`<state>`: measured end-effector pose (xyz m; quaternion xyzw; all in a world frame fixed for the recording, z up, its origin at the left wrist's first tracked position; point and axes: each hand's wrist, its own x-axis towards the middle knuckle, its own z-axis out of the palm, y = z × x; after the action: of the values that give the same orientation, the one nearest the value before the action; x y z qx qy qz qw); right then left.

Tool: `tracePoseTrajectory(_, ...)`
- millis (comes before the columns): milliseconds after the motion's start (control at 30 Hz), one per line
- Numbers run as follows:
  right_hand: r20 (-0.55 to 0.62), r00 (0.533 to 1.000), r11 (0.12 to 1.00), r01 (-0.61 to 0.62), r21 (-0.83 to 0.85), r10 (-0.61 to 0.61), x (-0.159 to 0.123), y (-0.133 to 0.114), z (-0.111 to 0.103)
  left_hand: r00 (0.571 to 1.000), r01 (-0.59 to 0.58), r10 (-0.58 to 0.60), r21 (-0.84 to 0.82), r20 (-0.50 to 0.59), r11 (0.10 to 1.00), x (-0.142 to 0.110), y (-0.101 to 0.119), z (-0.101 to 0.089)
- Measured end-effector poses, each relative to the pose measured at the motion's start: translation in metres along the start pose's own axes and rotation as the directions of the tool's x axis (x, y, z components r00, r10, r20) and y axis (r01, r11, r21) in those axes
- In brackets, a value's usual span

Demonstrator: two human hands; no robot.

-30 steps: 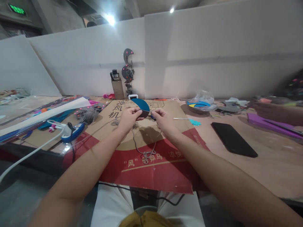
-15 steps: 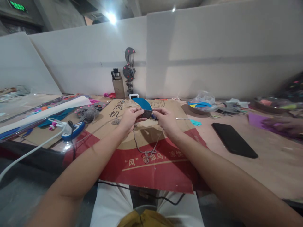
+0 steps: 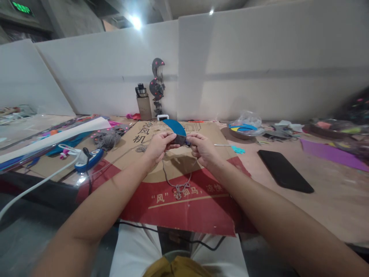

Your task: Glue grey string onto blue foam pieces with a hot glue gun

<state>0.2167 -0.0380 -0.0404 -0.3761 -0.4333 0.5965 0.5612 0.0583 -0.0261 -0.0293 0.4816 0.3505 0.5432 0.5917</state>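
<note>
A crescent-like blue felt piece [image 3: 175, 126] with a dark grey felt part [image 3: 180, 139] at its lower end is held above the cardboard. My left hand [image 3: 159, 146] pinches it by the grey part, thumb on top. At the right edge of the grey part, my right hand [image 3: 202, 148] is closed in a pinch; whatever is between its fingertips is too small to make out. Grey yarn [image 3: 182, 187] hangs in a loop below the hands and lies tangled on the red band of the flattened cardboard [image 3: 178, 211].
A black phone [image 3: 285, 170] and a purple sheet [image 3: 331, 152] lie to the right. Behind stand a bottle [image 3: 144, 105] and a hanging grey felt ornament [image 3: 157, 84]. On the left are a blue-white power strip [image 3: 89, 159] and a grey yarn ball [image 3: 108, 139]. A bowl [image 3: 245, 132] holds coloured felt.
The felt piece has tilted and shifted slightly right in my left hand. My right hand has turned slightly, still at the grey edge. Another person's hand has left the purple sheet.
</note>
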Motion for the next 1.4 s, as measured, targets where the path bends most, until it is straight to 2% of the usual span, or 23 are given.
tracePoseTrajectory(167,0.088,0.996,0.999,-0.038,0.026,0.036,-0.004,-0.002,0.003,1.0,-0.003,0.003,-0.016,0.017,1.0,0.002,0.0,-0.003)
tracePoseTrajectory(300,0.104,0.994,0.999,-0.038,0.031,0.035,-0.007,-0.004,0.005,0.999,0.033,-0.031,-0.044,0.036,0.998,0.003,-0.003,-0.005)
tracePoseTrajectory(500,-0.013,0.999,0.999,-0.038,-0.028,0.038,-0.005,0.0,0.004,0.983,0.177,-0.177,-0.012,0.047,0.984,0.006,-0.012,-0.004)
tracePoseTrajectory(633,-0.068,0.997,0.998,-0.029,-0.06,0.025,-0.003,0.006,0.005,0.99,0.13,-0.128,0.031,-0.052,0.991,0.006,-0.016,0.001)
tracePoseTrajectory(700,-0.1,0.995,0.996,-0.009,-0.083,0.001,-0.002,0.008,0.007,0.994,0.073,-0.063,0.102,-0.092,0.992,0.004,-0.018,0.005)
tracePoseTrajectory(767,-0.127,0.991,0.993,0.026,-0.119,-0.041,-0.003,0.01,0.009,0.997,0.006,0.008,0.195,-0.073,0.981,0.001,-0.019,0.009)
tracePoseTrajectory(867,-0.144,0.981,0.979,0.106,-0.175,-0.132,-0.004,0.012,0.01,0.994,-0.107,0.1,0.285,0.038,0.953,-0.003,-0.02,0.013)
tracePoseTrajectory(967,-0.13,0.968,0.952,0.177,-0.251,-0.214,-0.005,0.013,0.011,0.981,-0.179,0.146,0.303,0.129,0.936,-0.007,-0.019,0.015)
tracePoseTrajectory(1067,-0.09,0.95,0.901,0.249,-0.355,-0.298,-0.007,0.014,0.012,0.983,-0.16,0.125,0.29,0.134,0.944,-0.008,-0.018,0.016)
tracePoseTrajectory(1167,-0.037,0.933,0.859,0.315,-0.404,-0.359,-0.009,0.014,0.014,0.993,-0.103,0.087,0.238,0.076,0.966,-0.007,-0.016,0.018)
tracePoseTrajectory(1300,0.009,0.918,0.833,0.364,-0.417,-0.396,-0.013,0.013,0.015,0.999,-0.047,0.049,0.146,-0.011,0.988,-0.005,-0.014,0.02)
tracePoseTrajectory(1400,0.018,0.915,0.821,0.37,-0.435,-0.404,-0.013,0.012,0.014,1.0,-0.004,0.005,0.042,-0.025,0.999,-0.005,-0.011,0.02)
